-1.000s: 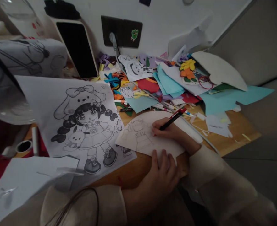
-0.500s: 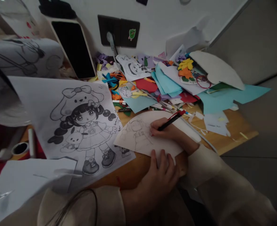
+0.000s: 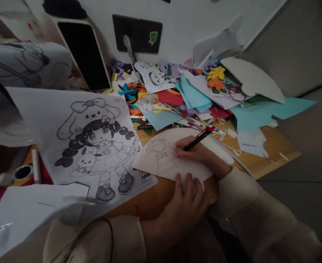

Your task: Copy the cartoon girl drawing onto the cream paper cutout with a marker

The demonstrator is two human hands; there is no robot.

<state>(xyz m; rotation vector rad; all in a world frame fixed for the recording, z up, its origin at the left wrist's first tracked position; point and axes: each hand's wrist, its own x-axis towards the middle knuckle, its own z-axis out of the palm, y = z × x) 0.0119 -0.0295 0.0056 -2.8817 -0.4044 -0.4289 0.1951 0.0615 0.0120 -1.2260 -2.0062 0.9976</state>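
Note:
A black pen with a red clip [image 3: 197,140] is gripped in my right hand [image 3: 189,149], which rests on a fan-shaped sheet of white paper [image 3: 199,170]. The pen's tip is hidden by my fingers. Faint pencil-like lines on the sheet form a figure in a dress. My left hand [image 3: 188,202] lies with fingers spread on the sheet's lower edge. Left of the sheet, partly under its corner, is a printed drawing [image 3: 95,146] of a girl with braids and a dog-eared hat.
Coloured paper scraps [image 3: 171,98], markers and cut-outs pile up along the wall. A phone-like black screen [image 3: 85,54] leans at the back left. A cable runs from the wall socket [image 3: 137,34] past the fan-shaped sheet. White paper [image 3: 37,204] lies at the front left.
My right hand and the pen have shifted very slightly on the sheet. My left hand stays in place. The camera view has moved a little.

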